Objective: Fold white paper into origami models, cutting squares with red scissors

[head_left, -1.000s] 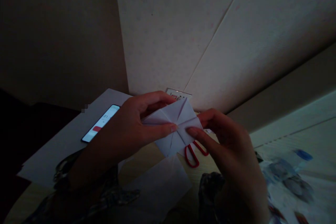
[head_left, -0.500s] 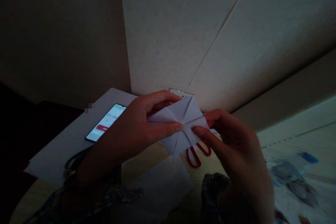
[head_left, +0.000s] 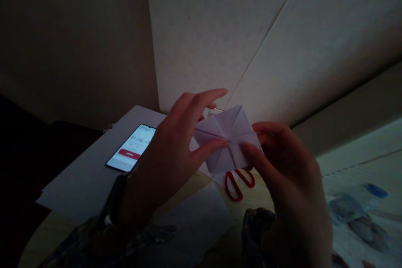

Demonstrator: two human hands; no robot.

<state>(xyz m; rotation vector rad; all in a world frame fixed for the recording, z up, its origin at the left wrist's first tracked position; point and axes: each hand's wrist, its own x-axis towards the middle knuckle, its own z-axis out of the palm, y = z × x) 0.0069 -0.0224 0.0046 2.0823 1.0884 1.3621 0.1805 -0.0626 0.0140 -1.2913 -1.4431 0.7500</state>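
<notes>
A square of white folded paper (head_left: 232, 123), with creases meeting at its middle, is held up in front of me above the table. My right hand (head_left: 292, 171) grips its right edge, thumb on the front and fingers behind. My left hand (head_left: 176, 146) is at the left side of the paper. Its thumb touches the front near the centre, while the index finger stretches out above the top edge, apart from the paper. Below the folded paper, the red handles of scissors (head_left: 234, 188) show; their blades are hidden.
A phone (head_left: 130, 148) with a lit timer lies on white paper sheets (head_left: 81, 176) at the left. Another sheet (head_left: 201, 217) rests on the wooden table (head_left: 185, 186) near me. Walls (head_left: 201, 42) stand close behind. At lower right is a clear plastic bottle (head_left: 351, 209) with a blue cap.
My left fingers have lifted away from the paper's top edge and spread, with the thumb still touching its front. The folded paper and my right hand have shifted slightly right.
</notes>
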